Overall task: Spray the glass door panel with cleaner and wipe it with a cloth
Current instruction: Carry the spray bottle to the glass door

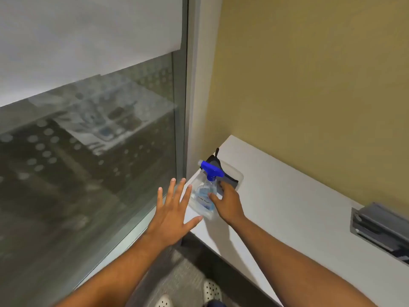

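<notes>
The glass door panel (pixel 88 151) fills the left side, frosted at the top and dotted lower down. A clear spray bottle (pixel 207 191) with a blue trigger head stands in a clear plastic tray (pixel 234 171) at the white desk's near-left corner. A dark grey cloth (pixel 230 179) lies in the tray behind the bottle. My right hand (pixel 228 202) is at the bottle's right side, thumb and fingers touching it without closing around it. My left hand (pixel 174 209) hovers left of the tray with its fingers spread, holding nothing.
The white desk (pixel 298 207) runs along a yellow wall (pixel 309 74). A grey cable box (pixel 380 227) is set into the desk at the right. The door's metal frame (pixel 190 85) stands between glass and wall. My white shoes (pixel 211 291) are on grey carpet below.
</notes>
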`<state>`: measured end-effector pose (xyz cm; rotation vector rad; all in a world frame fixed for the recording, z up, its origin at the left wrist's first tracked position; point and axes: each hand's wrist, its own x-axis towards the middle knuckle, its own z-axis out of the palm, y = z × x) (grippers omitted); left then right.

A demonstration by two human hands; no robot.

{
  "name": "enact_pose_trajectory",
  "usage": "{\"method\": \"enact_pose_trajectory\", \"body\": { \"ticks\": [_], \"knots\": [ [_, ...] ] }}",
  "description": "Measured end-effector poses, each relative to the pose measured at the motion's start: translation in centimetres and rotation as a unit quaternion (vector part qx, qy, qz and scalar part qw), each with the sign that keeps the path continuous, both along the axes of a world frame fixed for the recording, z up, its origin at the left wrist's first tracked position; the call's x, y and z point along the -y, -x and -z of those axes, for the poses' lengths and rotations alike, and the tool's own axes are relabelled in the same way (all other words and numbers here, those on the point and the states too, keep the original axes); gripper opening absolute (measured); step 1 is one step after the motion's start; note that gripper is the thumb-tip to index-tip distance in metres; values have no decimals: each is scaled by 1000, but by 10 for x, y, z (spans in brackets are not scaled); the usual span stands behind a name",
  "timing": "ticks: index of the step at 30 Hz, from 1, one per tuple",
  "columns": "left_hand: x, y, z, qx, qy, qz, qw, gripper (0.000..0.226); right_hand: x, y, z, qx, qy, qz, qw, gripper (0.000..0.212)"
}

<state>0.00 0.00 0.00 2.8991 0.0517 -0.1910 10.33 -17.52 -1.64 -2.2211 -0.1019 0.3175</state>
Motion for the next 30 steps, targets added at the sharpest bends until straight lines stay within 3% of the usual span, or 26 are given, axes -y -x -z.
{"method": "enact_pose_trajectory", "body": {
  "ticks": [4, 8, 14, 19, 24, 30],
  "knots": [
    [5, -5, 7, -4, 18, -24, 1000, 97, -7, -19, 7, -39, -52, -20, 998, 46],
    [18, -12, 11, -35, 43, -50, 997, 95, -5, -37, 13, -12, -69, -25, 997, 25],
    [35, -28, -6, 40, 225, -138, 964, 102, 10, -48, -40, 77, -159, -111, 978, 23],
    [40, -30, -36, 105, 387, -252, 881, 116, 15, -41, -95, 81, -233, -239, 939, 22],
    [40, -3, -52, 130, 504, -327, 789, 71, -8, -27, -125, 18, -261, -320, 910, 21],
    [39, 49, -61, 201, 550, -433, 686, 71, -56, -5, -135, -50, -308, -413, 856, 19]
  ]
}}
